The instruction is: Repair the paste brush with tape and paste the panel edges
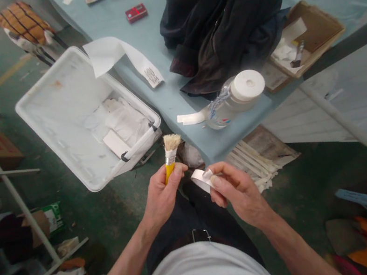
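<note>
Brush (171, 154), bristles up, and white strip (199, 179) held above the lap. Left to right: white tub (52, 118), near corner just beside the bristles; left hand (161, 196) fisted round the yellow handle; right hand (239, 191) pinching the strip; table edge (214, 153) just beyond, open floor to the right.

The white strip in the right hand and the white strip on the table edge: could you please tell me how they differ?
The held strip is pinched in the right hand, off the table; the table strip lies untouched beside the jar. The held strip curls; the table strip lies nearly flat. Both are white and narrow.
</note>
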Motion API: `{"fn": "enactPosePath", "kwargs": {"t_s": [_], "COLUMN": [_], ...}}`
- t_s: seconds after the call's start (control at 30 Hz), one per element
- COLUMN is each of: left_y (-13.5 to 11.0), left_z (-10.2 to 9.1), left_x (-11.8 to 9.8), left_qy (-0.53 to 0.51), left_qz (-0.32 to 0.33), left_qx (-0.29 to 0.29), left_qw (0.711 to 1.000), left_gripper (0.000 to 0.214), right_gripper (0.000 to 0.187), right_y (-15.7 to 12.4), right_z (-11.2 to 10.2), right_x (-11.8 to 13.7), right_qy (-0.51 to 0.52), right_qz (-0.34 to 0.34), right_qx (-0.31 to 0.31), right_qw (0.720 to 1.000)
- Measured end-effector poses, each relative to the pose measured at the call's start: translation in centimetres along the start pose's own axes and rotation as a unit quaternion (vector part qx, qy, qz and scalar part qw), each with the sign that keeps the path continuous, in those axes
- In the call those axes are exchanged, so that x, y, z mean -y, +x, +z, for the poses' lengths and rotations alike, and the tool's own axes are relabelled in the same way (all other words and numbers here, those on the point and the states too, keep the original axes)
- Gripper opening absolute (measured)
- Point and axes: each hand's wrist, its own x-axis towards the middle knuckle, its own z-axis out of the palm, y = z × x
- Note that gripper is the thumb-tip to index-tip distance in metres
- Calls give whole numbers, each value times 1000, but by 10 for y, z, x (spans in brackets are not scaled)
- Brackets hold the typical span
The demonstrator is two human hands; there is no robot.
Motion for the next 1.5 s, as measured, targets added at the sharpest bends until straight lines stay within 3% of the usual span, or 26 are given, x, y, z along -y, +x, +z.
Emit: {"fn": "enactPosePath", "kwargs": {"t_s": [0.2, 0.37, 0.53, 0.67, 0.83, 1.1, 1.3, 1.5], "left_y": [3, -1, 3, 11, 17, 20, 18, 18], "left_z": [-7, -1, 7, 3, 1, 2, -11, -25], "left_x": [-18, -22, -4, 5, 12, 33, 34, 31], "left_qy": [49, 4, -86, -121, -120, -110, -44, 30], "left_qz": [82, 69, 20, -23, -41, -20, 24, 61], "left_qx": [133, 182, 190, 219, 210, 151, 97, 119], "left_qw": [987, 981, 978, 968, 969, 982, 994, 991], "left_gripper": [44, 54, 59, 61, 61, 64, 56, 50], "right_gripper": [39, 40, 33, 26, 30, 40, 36, 26], "right_y": [3, 4, 7, 10, 11, 14, 13, 15], "right_z": [2, 6, 7, 7, 19, 35, 39, 48], "right_x": [5, 5, 10, 12, 3, -25, -24, -24], "right_qy": [87, 99, -23, -112, -37, 105, 1, -130], "right_qz": [17, 23, -3, -63, -66, 8, -18, -101], "right_qx": [27, 17, 2, -18, 8, -50, -75, -116], "right_qw": [996, 995, 1000, 992, 997, 993, 997, 979]}}
